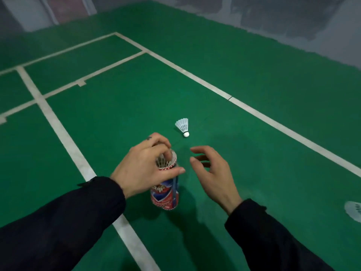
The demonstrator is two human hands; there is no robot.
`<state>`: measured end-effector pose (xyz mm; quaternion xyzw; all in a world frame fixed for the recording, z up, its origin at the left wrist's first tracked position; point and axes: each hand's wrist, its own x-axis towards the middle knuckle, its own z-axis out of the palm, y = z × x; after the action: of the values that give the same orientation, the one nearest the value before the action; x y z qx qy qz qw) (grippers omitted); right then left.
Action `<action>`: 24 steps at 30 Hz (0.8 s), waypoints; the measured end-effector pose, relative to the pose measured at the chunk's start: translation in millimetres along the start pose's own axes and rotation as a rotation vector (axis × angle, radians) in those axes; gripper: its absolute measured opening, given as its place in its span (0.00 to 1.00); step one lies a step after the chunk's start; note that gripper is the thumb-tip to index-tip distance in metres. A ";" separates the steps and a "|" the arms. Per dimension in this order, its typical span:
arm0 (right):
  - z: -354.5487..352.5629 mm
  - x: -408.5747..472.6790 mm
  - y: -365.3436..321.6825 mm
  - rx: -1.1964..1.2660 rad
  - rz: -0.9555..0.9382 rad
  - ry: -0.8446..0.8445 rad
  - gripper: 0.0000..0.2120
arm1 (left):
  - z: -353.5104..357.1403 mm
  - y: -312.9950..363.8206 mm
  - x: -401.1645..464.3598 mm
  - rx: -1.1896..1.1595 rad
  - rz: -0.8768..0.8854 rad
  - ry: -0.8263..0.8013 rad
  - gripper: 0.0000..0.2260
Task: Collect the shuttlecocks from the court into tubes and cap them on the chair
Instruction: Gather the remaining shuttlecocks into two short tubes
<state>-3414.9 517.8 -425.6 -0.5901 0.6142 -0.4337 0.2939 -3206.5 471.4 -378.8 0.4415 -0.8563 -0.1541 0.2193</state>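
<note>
Standing on the green court floor with white lines [64,133], gripping the red-and-blue cardboard shuttlecock tube [166,194] in left hand [144,171], fingers curled round its open, feather-filled mouth. Right hand [211,171] empty, fingers loosely spread. Still uncollected: white feather shuttlecock [183,126] just ahead, another [354,211] at right edge; capping undone.

The left hand [145,167] covers much of the tube [166,194], and its fingers hide most of the feathers [162,163] inside the mouth; their number cannot be told. The tube's print is too blurred to read. At the right edge, a white shuttlecock [354,210] is cut off and blurred.
</note>
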 end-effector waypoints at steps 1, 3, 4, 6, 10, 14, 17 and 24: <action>7.7 17.1 9.4 -0.061 0.022 -0.054 0.17 | 2.2 -4.4 8.2 0.005 -0.033 0.011 0.25; 21.4 51.3 26.5 -0.157 0.037 -0.144 0.17 | 3.5 -9.1 21.7 0.008 -0.078 0.048 0.25; 26.8 69.8 33.7 -0.200 0.049 -0.171 0.18 | 1.3 -9.8 27.4 0.000 -0.097 0.076 0.25; 36.0 106.3 45.7 -0.304 0.075 -0.198 0.20 | -8.0 -11.4 34.2 -0.035 -0.131 0.137 0.24; 64.4 178.7 79.7 -0.485 0.056 -0.244 0.24 | -35.0 -19.8 27.2 -0.086 -0.218 0.198 0.25; 101.4 230.6 109.4 -0.728 0.113 -0.367 0.36 | -40.3 -28.1 -2.3 -0.226 -0.380 0.298 0.18; 113.0 229.2 124.9 -0.897 0.113 -0.444 0.27 | -33.9 -34.3 -24.3 -0.222 -0.479 0.268 0.23; 63.3 125.7 52.5 0.266 0.060 -0.005 0.05 | -12.0 -36.8 -31.5 -0.243 -0.601 0.077 0.49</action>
<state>-3400.7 379.0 -481.4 -0.5282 0.5681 -0.5009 0.3840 -3158.8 475.7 -392.9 0.6506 -0.6542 -0.2960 0.2474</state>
